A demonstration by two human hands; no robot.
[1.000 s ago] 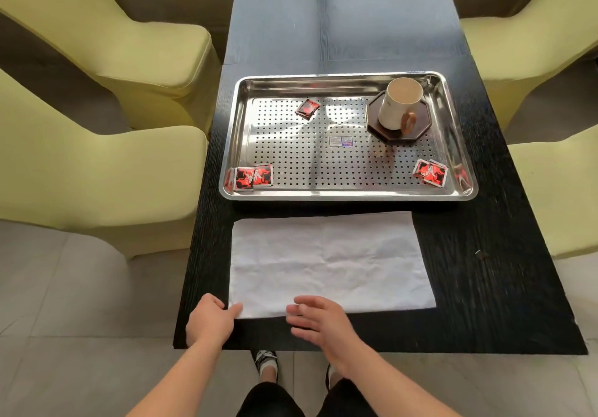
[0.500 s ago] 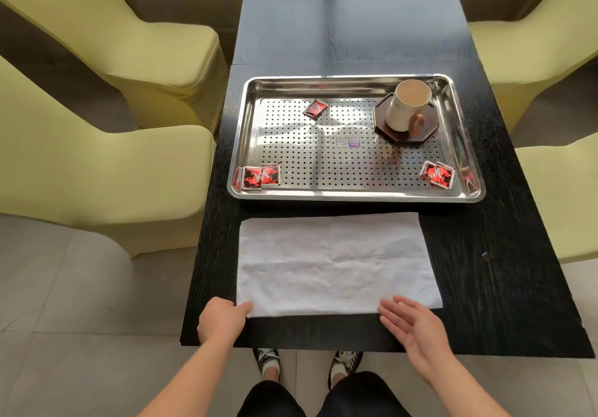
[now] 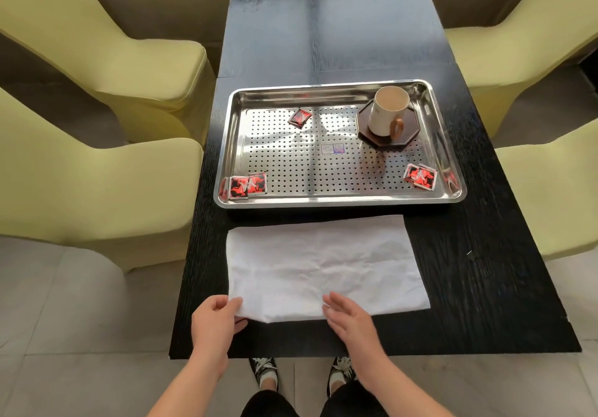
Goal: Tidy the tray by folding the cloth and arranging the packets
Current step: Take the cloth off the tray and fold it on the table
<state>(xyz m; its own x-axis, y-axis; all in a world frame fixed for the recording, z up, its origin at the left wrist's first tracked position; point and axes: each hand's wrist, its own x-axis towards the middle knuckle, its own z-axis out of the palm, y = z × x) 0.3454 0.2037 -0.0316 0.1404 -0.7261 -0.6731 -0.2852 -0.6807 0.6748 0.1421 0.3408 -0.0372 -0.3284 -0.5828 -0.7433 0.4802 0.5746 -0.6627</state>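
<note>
While the left hand (image 3: 212,322) pinches the cloth (image 3: 323,261), the right hand (image 3: 351,319) has slid leftward, fingers straight.

Soft, even daylight, brightest at the far end, lays a pale sheen on the dark table (image 3: 323,28) and white glare patches on the perforated floor of the steel tray (image 3: 284,164). The white cloth (image 3: 323,261) is nearly washed out, its creases faint, and shadows are weak throughout. The wide lens bows the chairs (image 3: 97,190) and table edges outward, with detail softer toward the borders
</note>
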